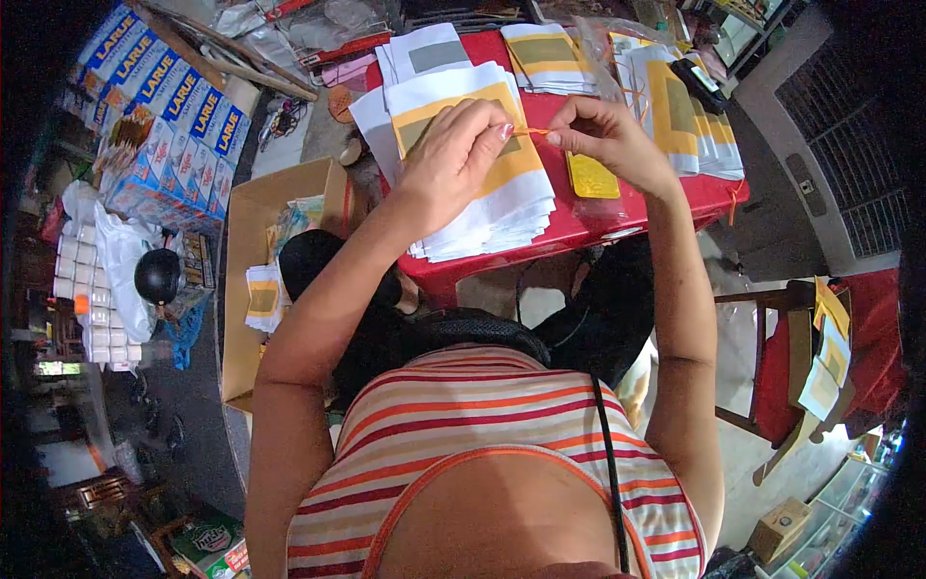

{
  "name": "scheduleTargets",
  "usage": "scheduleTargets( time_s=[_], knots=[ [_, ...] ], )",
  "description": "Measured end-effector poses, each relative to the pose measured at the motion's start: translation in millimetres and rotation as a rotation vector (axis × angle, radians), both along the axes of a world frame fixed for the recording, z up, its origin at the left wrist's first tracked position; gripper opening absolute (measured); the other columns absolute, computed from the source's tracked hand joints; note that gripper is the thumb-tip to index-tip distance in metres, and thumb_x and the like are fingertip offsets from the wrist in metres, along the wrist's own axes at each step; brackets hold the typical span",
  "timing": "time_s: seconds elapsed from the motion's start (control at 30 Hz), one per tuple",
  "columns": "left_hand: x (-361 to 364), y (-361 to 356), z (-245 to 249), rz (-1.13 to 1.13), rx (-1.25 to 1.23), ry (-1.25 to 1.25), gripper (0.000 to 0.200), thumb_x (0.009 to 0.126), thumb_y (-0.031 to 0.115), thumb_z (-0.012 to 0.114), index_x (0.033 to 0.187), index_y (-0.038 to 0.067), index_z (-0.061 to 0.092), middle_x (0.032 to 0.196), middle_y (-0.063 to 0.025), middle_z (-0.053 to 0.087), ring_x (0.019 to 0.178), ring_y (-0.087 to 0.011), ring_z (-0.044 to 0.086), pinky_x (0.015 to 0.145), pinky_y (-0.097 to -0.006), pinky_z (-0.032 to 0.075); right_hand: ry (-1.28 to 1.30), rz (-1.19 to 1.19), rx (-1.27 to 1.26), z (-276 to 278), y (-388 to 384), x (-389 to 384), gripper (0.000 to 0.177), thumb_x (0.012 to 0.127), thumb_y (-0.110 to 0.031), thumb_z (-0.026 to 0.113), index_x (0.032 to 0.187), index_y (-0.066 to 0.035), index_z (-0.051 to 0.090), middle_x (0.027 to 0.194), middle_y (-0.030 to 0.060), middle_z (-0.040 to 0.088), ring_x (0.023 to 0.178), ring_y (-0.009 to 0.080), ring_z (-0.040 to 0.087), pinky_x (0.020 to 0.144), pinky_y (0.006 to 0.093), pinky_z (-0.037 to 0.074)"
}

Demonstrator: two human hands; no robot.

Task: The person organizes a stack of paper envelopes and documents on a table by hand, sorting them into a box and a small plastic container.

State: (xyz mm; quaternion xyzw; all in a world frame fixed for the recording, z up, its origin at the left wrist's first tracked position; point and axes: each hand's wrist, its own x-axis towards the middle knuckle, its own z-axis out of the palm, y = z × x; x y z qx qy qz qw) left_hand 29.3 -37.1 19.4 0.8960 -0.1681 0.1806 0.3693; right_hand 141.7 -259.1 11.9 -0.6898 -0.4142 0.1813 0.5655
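A thin orange rubber band [531, 131] is stretched between my two hands, above a thick stack of white paper sheets [482, 220] printed with a yellow band and a grey-gold rectangle. My left hand [455, 154] is closed over the top of the stack, pinching one end of the band. To the right of the stack, my right hand [606, 143] pinches the other end between thumb and fingers. Just below that hand, a yellow packet [592, 178] lies on the red table [463, 268].
More printed paper stacks [548, 60] lie at the table's back and right, with a black object [698, 85] on one. A cardboard box [241, 299] with papers stands left. At right is a chair [776, 386] holding papers. LARUE cartons [164, 87] are piled back left.
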Motion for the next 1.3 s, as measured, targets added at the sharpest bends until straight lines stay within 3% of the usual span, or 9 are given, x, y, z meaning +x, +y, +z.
scheduleTargets(
  time_s=[0.23,0.3,0.47,0.67,0.73,0.87,1.03,1.17,1.3],
  knots=[
    [-7,-1,-3,-0.009,0.180,-0.215,0.014,0.102,0.018,0.049,0.104,0.006,0.056,0.122,-0.0070,0.062,0.118,-0.0269,0.054,0.104,-0.0403,0.035,-0.188,-0.039,0.051,-4,12,-4,0.016,0.091,-0.019,0.071,0.087,-0.005,0.065,0.100,0.0021,0.064,0.090,0.0075,0.055,0.083,0.0245,0.044],
    [-9,-2,-2,0.001,0.168,-0.184,0.013,0.102,0.018,0.049,0.103,0.007,0.056,0.123,-0.0071,0.062,0.120,-0.0267,0.054,0.106,-0.0415,0.033,-0.117,0.004,0.153,-5,15,-8,0.017,0.088,-0.017,0.073,0.082,-0.005,0.062,0.121,0.0089,0.063,0.105,0.0128,0.057,0.090,0.0284,0.044],
    [-8,2,5,-0.050,0.133,-0.125,0.014,0.102,0.019,0.049,0.101,0.007,0.055,0.123,-0.0082,0.062,0.119,-0.0275,0.054,0.106,-0.0426,0.034,-0.123,0.061,0.129,0,14,-26,0.017,0.083,-0.012,0.076,0.079,-0.005,0.061,0.142,0.0161,0.052,0.131,0.0231,0.049,0.107,0.0367,0.037],
    [-3,3,12,-0.096,0.063,-0.068,0.020,0.104,0.021,0.046,0.106,0.004,0.056,0.119,-0.0103,0.063,0.113,-0.0260,0.057,0.101,-0.0362,0.042,-0.149,-0.005,0.163,-10,14,-28,0.017,0.083,-0.011,0.076,0.078,-0.005,0.061,0.141,0.0161,0.053,0.128,0.0225,0.051,0.106,0.0366,0.038],
    [-2,5,9,-0.093,-0.090,0.025,0.024,0.106,0.022,0.042,0.110,0.003,0.056,0.117,-0.0101,0.063,0.111,-0.0217,0.058,0.099,-0.0329,0.043,0.015,-0.001,0.226,-17,14,-26,0.017,0.087,-0.012,0.073,0.080,-0.004,0.060,0.138,0.0169,0.055,0.122,0.0208,0.054,0.104,0.0356,0.040],
    [-4,6,3,-0.086,-0.142,0.051,0.028,0.107,0.023,0.039,0.114,0.002,0.055,0.118,-0.0100,0.064,0.112,-0.0189,0.058,0.100,-0.0323,0.043,0.170,-0.042,0.328,-27,17,-22,0.016,0.094,-0.015,0.065,0.085,-0.005,0.056,0.131,0.0172,0.061,0.116,0.0186,0.057,0.100,0.0340,0.042],
    [-4,8,-11,-0.086,-0.082,-0.060,0.029,0.108,0.025,0.036,0.114,0.002,0.053,0.119,-0.0112,0.065,0.116,-0.0193,0.057,0.101,-0.0322,0.042,0.203,-0.062,0.445,-36,20,-13,0.016,0.103,-0.020,0.050,0.094,-0.007,0.049,0.122,0.0192,0.065,0.101,0.0156,0.062,0.093,0.0333,0.047],
    [-7,8,-10,-0.069,-0.132,-0.093,0.029,0.108,0.025,0.035,0.112,0.002,0.052,0.119,-0.0110,0.065,0.116,-0.0197,0.057,0.102,-0.0321,0.041,0.305,-0.087,0.496,-36,26,-22,0.018,0.105,-0.022,0.046,0.094,-0.007,0.046,0.121,0.0212,0.065,0.090,0.0144,0.062,0.088,0.0326,0.048],
    [-6,11,-13,-0.151,-0.274,-0.042,0.027,0.108,0.024,0.036,0.109,0.002,0.051,0.119,-0.0119,0.064,0.118,-0.0215,0.057,0.104,-0.0340,0.040,0.399,-0.109,0.539,-36,27,-29,0.019,0.105,-0.022,0.045,0.092,-0.009,0.042,0.121,0.0239,0.064,0.068,0.0103,0.050,0.074,0.0297,0.048]
  ],
)
